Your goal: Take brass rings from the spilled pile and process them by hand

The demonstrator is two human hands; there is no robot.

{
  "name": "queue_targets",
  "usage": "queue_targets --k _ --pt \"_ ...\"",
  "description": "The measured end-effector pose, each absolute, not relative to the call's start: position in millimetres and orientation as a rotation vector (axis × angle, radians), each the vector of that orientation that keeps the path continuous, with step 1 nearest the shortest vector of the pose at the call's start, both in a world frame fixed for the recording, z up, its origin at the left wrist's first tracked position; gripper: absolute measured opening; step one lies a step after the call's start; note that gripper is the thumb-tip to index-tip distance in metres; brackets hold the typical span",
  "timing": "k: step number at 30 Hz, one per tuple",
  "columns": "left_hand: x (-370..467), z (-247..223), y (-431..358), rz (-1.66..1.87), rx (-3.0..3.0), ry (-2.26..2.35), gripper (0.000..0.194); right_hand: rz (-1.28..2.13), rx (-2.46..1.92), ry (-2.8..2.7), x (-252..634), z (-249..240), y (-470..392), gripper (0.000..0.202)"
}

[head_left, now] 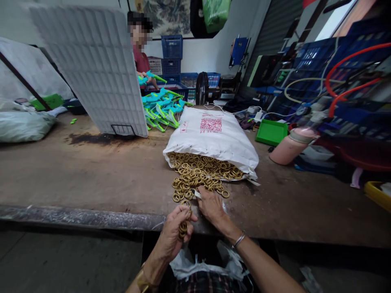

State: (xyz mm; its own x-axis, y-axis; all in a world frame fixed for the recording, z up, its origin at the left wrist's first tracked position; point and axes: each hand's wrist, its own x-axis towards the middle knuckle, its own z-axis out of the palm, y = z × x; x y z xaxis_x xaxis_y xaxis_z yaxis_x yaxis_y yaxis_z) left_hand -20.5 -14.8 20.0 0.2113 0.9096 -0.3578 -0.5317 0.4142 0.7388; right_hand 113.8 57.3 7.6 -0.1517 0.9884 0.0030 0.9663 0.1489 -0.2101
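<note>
My left hand is closed around several brass-coloured rings just off the table's front edge. One more ring shows at its fingertips. My right hand reaches to the near side of a loose heap of the same rings, its fingers bent inward. A small white piece with a dark end shows at its fingertips; I cannot tell what it is. The heap spills from the open mouth of a white woven sack with red print, lying on its side.
On the brown table stands a tall white ribbed panel. Behind it, a co-worker handles blue-and-green plastic pieces. To the right are a green tray, a pink bottle and a yellow tray.
</note>
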Motion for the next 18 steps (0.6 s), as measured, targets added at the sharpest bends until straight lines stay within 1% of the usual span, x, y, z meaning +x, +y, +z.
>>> queue_targets --k 7,11,18 --pt "-23.3 18.5 -7.6 1.063 0.363 0.799 0.032 0.254 -1.826 -2.241 120.9 0.7 59.5 0.021" --pt "-24.7 15.4 -1.6 1.051 0.234 0.748 0.031 0.371 -1.753 -2.064 127.7 -2.8 62.9 0.018" --pt "-18.5 18.4 3.8 1.069 0.265 0.820 0.029 0.551 -1.564 -1.782 138.2 -3.8 69.7 0.028"
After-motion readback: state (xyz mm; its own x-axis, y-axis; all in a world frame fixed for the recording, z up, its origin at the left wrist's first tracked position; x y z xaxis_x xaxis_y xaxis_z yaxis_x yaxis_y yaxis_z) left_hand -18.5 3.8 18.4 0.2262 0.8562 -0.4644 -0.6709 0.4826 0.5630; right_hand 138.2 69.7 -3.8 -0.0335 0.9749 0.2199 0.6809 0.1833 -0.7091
